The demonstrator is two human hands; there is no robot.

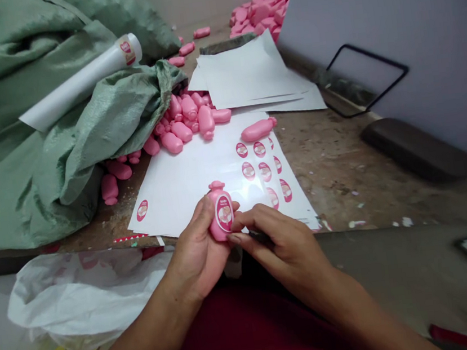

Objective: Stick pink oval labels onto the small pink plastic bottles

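Observation:
A small pink plastic bottle [214,235] rests upright in my left hand [198,253], gripped between thumb and fingers. On its front is an oval label [225,214] with a dark pink border and a picture. My right hand [277,237] has its thumb and forefinger closed at the bottle's lower right edge, touching it beside the label; its other fingers are curled. Under and beyond my hands lie white label sheets [182,175], with several oval stickers [265,171] on the right part. Another pink bottle [258,130] lies across the sheets' far edge.
A green woven sack [80,142] spills pink bottles [189,109] at the left, with a rolled sheet [81,83] on it. Blank papers [247,77] lie behind. More bottles [262,12] are heaped at the back. A white plastic bag [82,296] hangs below the table edge.

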